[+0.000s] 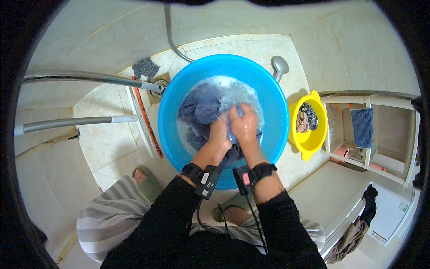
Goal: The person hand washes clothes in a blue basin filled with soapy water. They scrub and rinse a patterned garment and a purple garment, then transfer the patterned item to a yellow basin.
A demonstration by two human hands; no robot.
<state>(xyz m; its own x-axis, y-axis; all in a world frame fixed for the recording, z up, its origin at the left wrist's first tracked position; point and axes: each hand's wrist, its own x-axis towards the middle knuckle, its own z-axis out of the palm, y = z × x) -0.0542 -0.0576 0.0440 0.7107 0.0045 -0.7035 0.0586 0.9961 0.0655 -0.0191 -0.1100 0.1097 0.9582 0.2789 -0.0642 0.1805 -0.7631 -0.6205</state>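
A large blue plastic basin [273, 124] stands on the tiled floor in front of me, holding foamy water [235, 90] and a soaked dark blue-grey garment [205, 107]. Both hands are over the middle of the basin, close together. My left hand [220, 132] is closed on one part of the wet cloth. Beside it, my right hand [244, 122] grips a bunched fold of the same fabric, which shows lighter and soapy between the two fists. The rest of the garment spreads through the water to the left and below my wrists.
Right of the basin sits a yellow basin [310, 143] with small cloths, against a white rack [366, 99] draped with a blue cloth [362, 127]. A grey shower head [280, 65] lies behind. At left are a floor drain [162, 86], metal poles [84, 122] and a squeegee-like head [144, 117].
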